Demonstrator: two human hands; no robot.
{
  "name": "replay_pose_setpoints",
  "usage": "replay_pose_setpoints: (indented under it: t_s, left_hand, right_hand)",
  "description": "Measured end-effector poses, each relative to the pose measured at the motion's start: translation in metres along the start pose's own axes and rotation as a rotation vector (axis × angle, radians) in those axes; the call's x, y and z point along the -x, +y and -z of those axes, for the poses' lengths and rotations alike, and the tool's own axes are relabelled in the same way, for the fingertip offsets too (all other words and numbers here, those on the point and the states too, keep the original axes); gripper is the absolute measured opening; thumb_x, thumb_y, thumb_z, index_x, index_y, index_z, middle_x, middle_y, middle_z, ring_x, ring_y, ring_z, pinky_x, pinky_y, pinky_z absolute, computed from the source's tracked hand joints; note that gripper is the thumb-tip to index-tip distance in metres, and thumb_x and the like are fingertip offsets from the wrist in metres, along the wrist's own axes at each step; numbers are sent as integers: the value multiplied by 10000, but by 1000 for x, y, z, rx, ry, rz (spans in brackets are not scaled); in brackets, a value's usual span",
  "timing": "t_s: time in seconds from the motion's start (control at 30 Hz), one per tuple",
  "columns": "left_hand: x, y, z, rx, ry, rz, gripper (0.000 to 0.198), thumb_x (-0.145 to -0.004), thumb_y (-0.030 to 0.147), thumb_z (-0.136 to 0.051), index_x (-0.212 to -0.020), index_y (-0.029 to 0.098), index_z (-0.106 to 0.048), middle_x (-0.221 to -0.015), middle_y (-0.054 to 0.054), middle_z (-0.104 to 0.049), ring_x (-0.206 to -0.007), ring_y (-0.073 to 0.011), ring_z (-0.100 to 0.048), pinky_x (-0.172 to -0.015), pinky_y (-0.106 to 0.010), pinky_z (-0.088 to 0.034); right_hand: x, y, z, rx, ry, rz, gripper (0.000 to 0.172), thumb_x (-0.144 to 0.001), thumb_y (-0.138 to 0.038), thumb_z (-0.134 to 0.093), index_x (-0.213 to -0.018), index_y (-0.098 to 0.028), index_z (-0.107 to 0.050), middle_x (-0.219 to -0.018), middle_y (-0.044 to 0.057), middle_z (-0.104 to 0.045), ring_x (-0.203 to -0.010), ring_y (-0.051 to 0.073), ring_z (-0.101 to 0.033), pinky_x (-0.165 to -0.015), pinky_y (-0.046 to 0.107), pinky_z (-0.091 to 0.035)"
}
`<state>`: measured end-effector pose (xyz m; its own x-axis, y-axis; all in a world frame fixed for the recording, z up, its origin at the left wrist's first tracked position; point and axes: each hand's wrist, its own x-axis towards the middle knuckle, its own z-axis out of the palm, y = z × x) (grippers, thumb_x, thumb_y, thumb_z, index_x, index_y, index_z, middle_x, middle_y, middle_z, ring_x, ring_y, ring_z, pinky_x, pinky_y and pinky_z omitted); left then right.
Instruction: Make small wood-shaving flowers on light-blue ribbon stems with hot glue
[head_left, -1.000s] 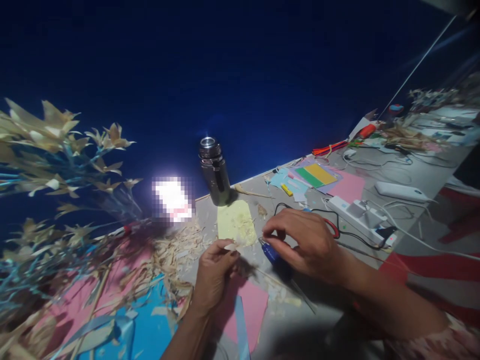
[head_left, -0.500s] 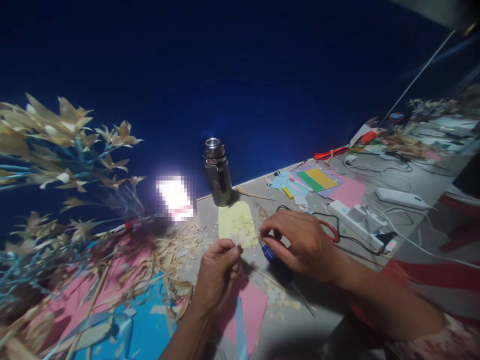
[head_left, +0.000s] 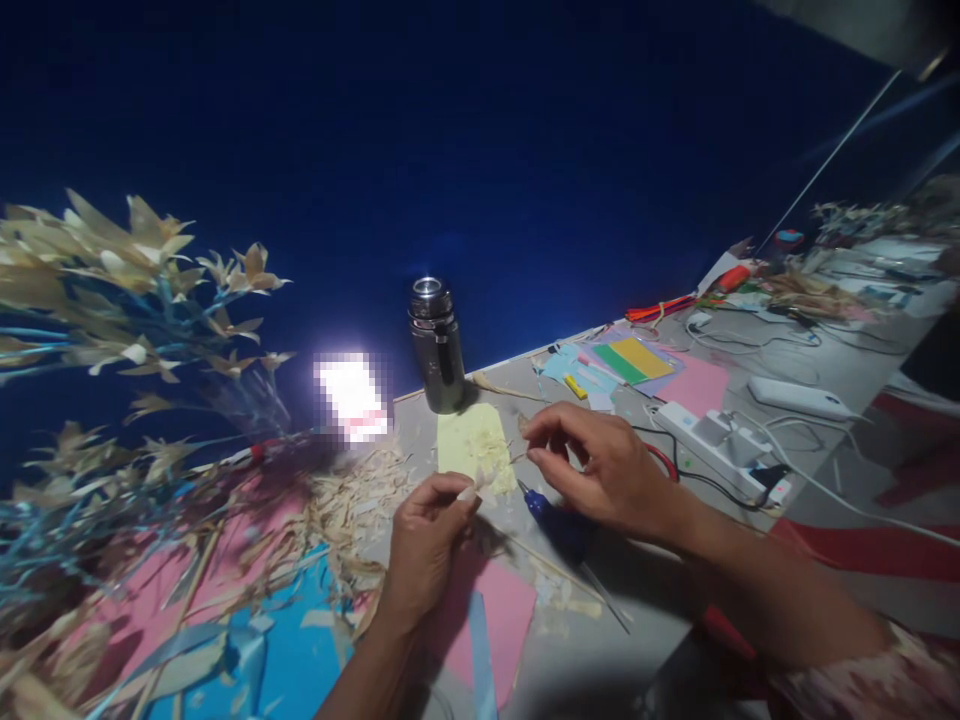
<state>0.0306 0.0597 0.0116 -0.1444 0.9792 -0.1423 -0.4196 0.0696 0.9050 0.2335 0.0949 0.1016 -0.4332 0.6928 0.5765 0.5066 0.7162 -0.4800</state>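
My left hand [head_left: 426,545] is closed in a pinch on a small pale husk piece [head_left: 474,490], held just above the table near a yellow pad [head_left: 471,442] dotted with pale blobs. My right hand [head_left: 600,468] hovers to the right of the pad. Its thumb and fingers are pinched together, and what they hold is too small to make out. A blue-handled tool [head_left: 551,510] lies on the table under the right hand, with no fingers on it. A thin stick [head_left: 551,567] lies beside it.
A steel flask [head_left: 436,345] stands behind the pad against a blue wall. Husk shavings [head_left: 352,495] and pink and blue paper [head_left: 504,612] cover the left. Dried-leaf branches [head_left: 142,300] rise far left. A power strip [head_left: 720,435], cables, coloured sheets [head_left: 634,358] and red scissors handles lie right.
My right hand has let go of the blue tool and risen towards the yellow pad. The left hand's pinch has lifted slightly with the husk piece.
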Motion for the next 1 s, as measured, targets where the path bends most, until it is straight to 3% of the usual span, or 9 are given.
replay_pose_setpoints:
  t_s: [0.13, 0.3, 0.43, 0.63, 0.7, 0.8, 0.9, 1.0]
  left_hand:
    - [2, 6, 1, -139, 38, -139, 153, -646, 232, -867, -698, 182, -732, -736, 1, -675, -550, -93, -522, -509, -212, -411]
    - [10, 12, -3, -477, 78, -469, 74, -777, 178, -770, -730, 231, -750, -774, -20, -701, -762, -182, -643, -688, -266, -487]
    - [16, 15, -8, -629, 120, -636, 118, -817, 149, -720, -741, 238, -737, -776, -21, -704, -721, -177, -648, -659, -268, -476]
    - [18, 14, -11, -672, 83, -721, 134, -808, 127, -697, -727, 226, -737, -748, -14, -714, -645, -151, -626, -596, -253, -460]
    - [16, 13, -10, -618, 81, -656, 114, -798, 143, -711, -717, 220, -738, -747, -14, -712, -675, -154, -639, -609, -246, -476]
    - [12, 10, -7, -413, 71, -388, 68, -747, 192, -782, -703, 199, -730, -722, -4, -694, -605, -125, -606, -560, -223, -471]
    - [9, 8, -6, -99, 6, -88, 165, -689, 243, -847, -727, 184, -698, -605, 34, -625, -480, -84, -518, -475, -193, -418]
    - [9, 8, -8, 135, -67, 103, 262, -645, 247, -890, -737, 178, -655, -530, 59, -568, -436, -69, -482, -445, -171, -389]
  right_hand:
    - [6, -2, -3, -103, -40, -120, 71, -870, -150, -601, -910, -199, -632, -711, -23, -654, -563, 106, -560, -549, 235, -421]
    - [10, 0, -5, -89, -32, -192, 79, -867, -162, -614, -926, -208, -640, -678, -31, -622, -548, 111, -545, -532, 240, -404]
    - [11, -4, -5, -46, -16, -213, 59, -863, -166, -621, -905, -203, -640, -636, -37, -586, -541, 118, -544, -533, 246, -396]
    - [12, -13, -7, -28, -8, -187, 64, -860, -146, -613, -885, -201, -633, -654, -44, -599, -538, 103, -530, -560, 240, -413]
    - [14, -13, -8, -16, 10, -209, 63, -861, -147, -614, -888, -200, -637, -669, -40, -604, -559, 109, -549, -570, 241, -423]
    - [17, -10, -8, -20, 47, -262, 59, -863, -155, -619, -886, -204, -643, -643, -49, -573, -553, 114, -554, -580, 245, -444]
    - [21, -6, -7, -31, 66, -300, 55, -860, -161, -629, -886, -208, -645, -618, -58, -550, -532, 114, -545, -575, 248, -449]
    - [22, -5, -6, -37, 63, -290, 56, -857, -160, -635, -889, -205, -647, -630, -54, -567, -542, 112, -553, -566, 241, -436]
